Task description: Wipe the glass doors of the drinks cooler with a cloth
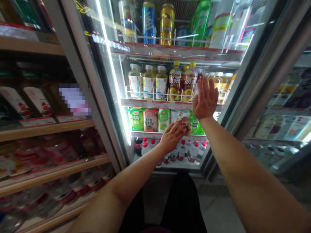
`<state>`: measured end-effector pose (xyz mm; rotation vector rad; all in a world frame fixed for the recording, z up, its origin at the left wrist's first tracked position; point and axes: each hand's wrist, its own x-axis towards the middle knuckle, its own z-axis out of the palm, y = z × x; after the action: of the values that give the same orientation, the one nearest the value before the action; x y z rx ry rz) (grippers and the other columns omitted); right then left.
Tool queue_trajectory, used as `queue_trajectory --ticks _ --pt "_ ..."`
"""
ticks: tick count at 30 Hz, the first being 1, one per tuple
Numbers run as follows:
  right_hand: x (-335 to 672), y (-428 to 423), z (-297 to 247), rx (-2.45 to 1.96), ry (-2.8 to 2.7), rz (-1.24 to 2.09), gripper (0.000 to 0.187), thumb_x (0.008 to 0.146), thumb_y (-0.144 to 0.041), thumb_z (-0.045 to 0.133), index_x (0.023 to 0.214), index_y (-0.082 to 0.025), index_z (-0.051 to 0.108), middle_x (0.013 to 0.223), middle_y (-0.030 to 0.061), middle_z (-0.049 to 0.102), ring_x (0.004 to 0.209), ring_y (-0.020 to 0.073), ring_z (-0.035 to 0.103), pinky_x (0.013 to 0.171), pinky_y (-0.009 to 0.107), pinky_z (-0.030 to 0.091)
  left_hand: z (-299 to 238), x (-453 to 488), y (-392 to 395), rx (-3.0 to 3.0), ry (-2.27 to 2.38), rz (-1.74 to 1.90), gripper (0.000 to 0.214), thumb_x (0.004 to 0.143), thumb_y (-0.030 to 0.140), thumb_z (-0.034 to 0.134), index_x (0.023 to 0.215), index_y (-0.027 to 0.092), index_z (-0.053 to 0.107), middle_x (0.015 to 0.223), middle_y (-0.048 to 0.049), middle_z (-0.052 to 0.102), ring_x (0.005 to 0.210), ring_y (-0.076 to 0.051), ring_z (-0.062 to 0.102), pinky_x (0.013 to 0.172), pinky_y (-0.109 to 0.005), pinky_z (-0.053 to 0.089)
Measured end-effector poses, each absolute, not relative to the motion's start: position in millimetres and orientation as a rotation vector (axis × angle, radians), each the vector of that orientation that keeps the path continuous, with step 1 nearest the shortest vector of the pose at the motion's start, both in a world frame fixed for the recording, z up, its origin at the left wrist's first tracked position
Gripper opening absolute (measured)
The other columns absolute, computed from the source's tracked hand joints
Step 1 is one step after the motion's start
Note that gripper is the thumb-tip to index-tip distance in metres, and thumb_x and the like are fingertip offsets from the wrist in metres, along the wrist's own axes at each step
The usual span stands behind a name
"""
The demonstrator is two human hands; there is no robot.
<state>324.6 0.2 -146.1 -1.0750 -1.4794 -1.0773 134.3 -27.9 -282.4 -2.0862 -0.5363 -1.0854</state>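
Note:
My left hand (171,137) reaches forward with its fingers over a crumpled, light-coloured cloth (185,125), pressed against the glass door of a lit drinks fridge. Behind the cloth sit green and red drink cartons (150,120), partly covered by it. My right hand (206,98) is raised higher and to the right, fingers stretched upward and palm toward the glass. Nothing shows in it. Iced tea bottles with yellow caps (175,82) stand on the shelf just left of that hand. Whether its palm touches the glass, I cannot tell.
Cans (167,24) fill the upper fridge shelf, and small red-capped bottles (181,150) the bottom. A metal door frame (263,71) runs along the right, with another fridge beyond. Wooden shelves (48,131) of bottles stand at left. My dark-trousered legs (183,204) are below.

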Motion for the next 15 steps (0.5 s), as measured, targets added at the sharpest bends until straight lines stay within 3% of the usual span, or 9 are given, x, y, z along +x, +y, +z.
queue_trajectory --ticks 7,11,15 --pt "324 -1 -146 -1.119 -1.481 -1.066 0.057 0.102 -0.03 0.028 0.158 -0.022 0.031 0.163 0.0065 0.037 0.155 0.025 0.023 0.124 0.054 0.024 -280 112 -20 -2.03 -0.534 -0.981 0.036 0.098 0.012 0.054 0.129 0.026 0.063 0.148 -0.0021 0.056 0.151 -0.022 0.029 0.128 -0.052 0.01" --pt "324 0 -146 -1.11 -1.468 -1.089 0.058 0.1 -0.029 0.03 0.157 -0.022 0.034 0.162 0.0066 0.038 0.155 0.0252 0.024 0.123 0.055 0.026 -288 98 -21 -1.993 -0.618 -1.019 0.037 0.094 0.01 0.057 0.128 0.022 0.065 0.148 -0.0056 0.055 0.153 -0.026 0.024 0.128 -0.053 0.01" --pt "323 -1 -147 -1.114 -1.466 -1.078 0.059 0.1 -0.028 0.03 0.158 -0.022 0.033 0.163 0.0059 0.037 0.155 0.0237 0.022 0.124 0.054 0.024 -325 85 -28 -2.099 -0.574 -0.901 0.036 0.094 0.012 0.059 0.127 0.024 0.066 0.147 -0.0045 0.056 0.15 -0.023 0.033 0.129 -0.05 0.01"
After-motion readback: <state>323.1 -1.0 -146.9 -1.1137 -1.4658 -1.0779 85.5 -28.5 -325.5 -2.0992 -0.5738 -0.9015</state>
